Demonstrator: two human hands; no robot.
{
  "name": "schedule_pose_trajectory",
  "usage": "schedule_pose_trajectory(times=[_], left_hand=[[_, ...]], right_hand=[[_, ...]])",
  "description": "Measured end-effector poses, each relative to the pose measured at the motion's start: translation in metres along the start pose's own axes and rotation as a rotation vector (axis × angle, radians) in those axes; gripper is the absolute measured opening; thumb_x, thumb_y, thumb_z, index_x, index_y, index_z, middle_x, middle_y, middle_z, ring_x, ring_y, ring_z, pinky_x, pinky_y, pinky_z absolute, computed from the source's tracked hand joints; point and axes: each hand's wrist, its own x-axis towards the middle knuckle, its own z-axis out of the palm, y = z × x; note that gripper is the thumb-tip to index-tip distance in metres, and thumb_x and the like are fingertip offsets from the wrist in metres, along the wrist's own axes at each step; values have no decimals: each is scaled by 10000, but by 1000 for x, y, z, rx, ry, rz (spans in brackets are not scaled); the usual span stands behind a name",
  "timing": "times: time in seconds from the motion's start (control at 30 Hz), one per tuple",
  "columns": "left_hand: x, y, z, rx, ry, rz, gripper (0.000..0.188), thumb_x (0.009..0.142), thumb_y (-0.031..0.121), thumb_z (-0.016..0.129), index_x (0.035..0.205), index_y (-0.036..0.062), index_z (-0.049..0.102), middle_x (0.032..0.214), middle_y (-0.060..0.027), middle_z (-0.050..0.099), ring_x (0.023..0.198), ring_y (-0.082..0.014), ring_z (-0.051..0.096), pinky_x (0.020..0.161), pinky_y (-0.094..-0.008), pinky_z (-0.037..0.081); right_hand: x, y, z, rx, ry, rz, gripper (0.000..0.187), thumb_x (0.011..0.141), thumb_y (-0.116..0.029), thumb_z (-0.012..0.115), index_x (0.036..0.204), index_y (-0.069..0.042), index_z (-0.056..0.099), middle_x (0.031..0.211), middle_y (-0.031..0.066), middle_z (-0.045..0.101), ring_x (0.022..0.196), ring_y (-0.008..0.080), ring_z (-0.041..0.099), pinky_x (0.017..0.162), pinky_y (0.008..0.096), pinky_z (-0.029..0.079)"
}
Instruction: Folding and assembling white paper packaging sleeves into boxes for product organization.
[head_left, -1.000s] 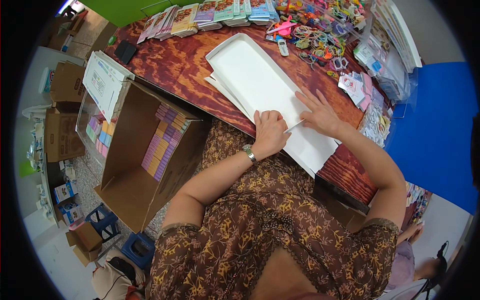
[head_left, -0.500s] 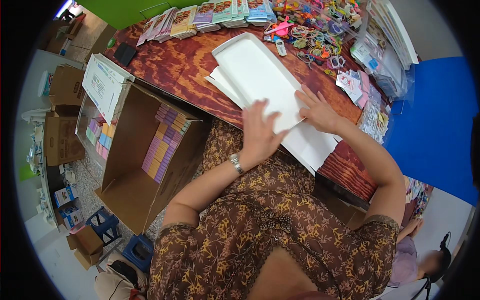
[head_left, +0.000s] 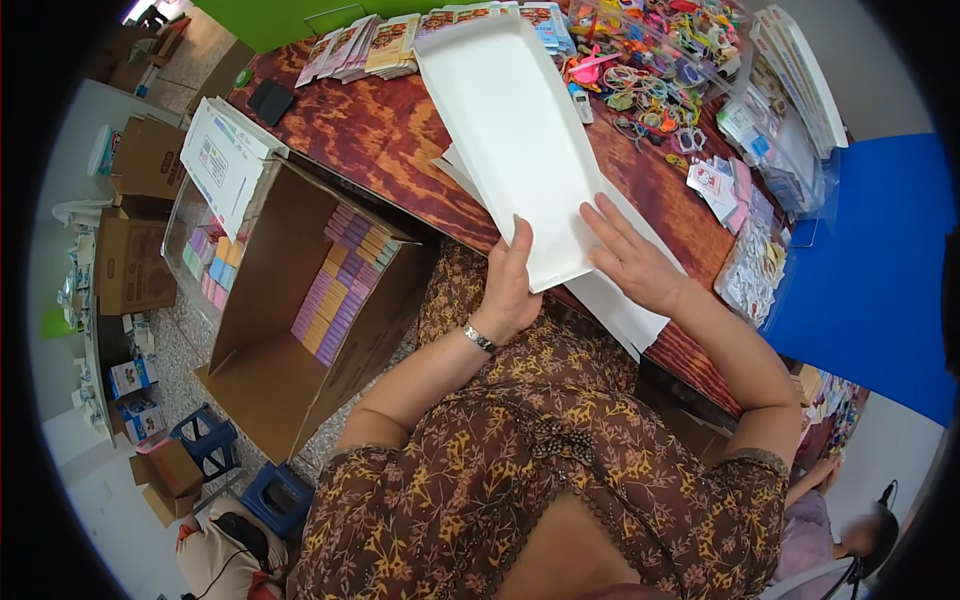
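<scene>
A long, shallow white cardboard tray (head_left: 515, 140) slants up from the table, its near end raised in front of me. My left hand (head_left: 508, 290) grips the near left corner, thumb along the side wall and fingers underneath. Against the right wall lies my right hand (head_left: 640, 265), with its fingers stretched out and touching the edge. Flat white card pieces (head_left: 625, 310) lie beneath the tray on the red-brown wood-patterned table (head_left: 350, 130).
Stacks of colourful packets (head_left: 392, 45) line the back edge. Small bright trinkets (head_left: 660, 95) heap at the back right, near bagged items (head_left: 745, 255). An open carton (head_left: 255, 290) of small boxes stands left. Another person (head_left: 810, 530) sits at the lower right.
The tray has been lifted off the cards and turned more lengthwise toward me. My left hand has closed on its near corner; my right hand has slid down its right side.
</scene>
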Motion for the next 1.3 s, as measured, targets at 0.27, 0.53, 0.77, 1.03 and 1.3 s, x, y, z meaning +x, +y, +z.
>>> schedule_pose_trajectory(times=[0.27,0.53,0.77,1.03,1.3], left_hand=[[24,-7,-3,278,124,384,375,955,207,655,1200,-56,550,1163,-96,643,1038,-130,592,899,-295,480],[59,15,12,425,165,414,358,903,130,683,1150,-97,556,1104,-117,649,977,-156,608,854,-302,491],[93,41,59,615,-223,405,803,946,521,537,1483,6,233,1302,-132,525,1132,-191,560,922,-310,450],[95,36,4,788,-105,166,343,1003,213,549,1259,-13,518,1162,-136,622,956,-182,645,826,-295,532],[53,17,-39,764,-4,49,283,980,128,585,1208,-34,542,1114,-136,649,925,-169,658,810,-277,536]], right_hand=[[16,-2,-12,-292,-54,-17,211,851,-130,638,1044,-56,597,1551,169,295,1446,381,249,1126,605,273],[17,7,-38,634,340,622,747,856,-161,697,1481,-55,302,1474,215,365,1244,295,508,919,399,509],[19,56,-50,906,900,658,598,970,-97,507,1506,-2,257,1414,107,462,1290,172,433,1083,308,336],[18,249,-143,966,1641,742,632,987,-140,480,1518,-120,137,1326,140,474,908,248,621,551,309,546],[74,329,-203,1027,2110,753,681,970,-260,577,1487,-161,145,1448,160,315,1158,313,525,754,383,585]])
